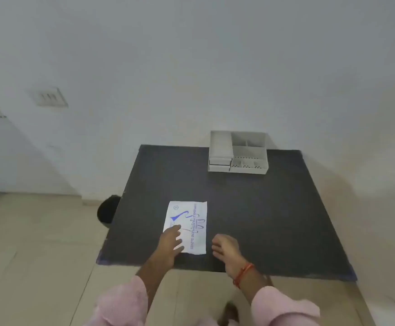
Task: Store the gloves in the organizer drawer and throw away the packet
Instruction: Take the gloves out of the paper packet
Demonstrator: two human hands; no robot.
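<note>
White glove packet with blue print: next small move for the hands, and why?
Probably close the left hand on the white glove packet with blue print and lift it. That hand lies flat on its near corner, the right hand sits beside it empty, and the packet looks unopened on the dark table.
</note>
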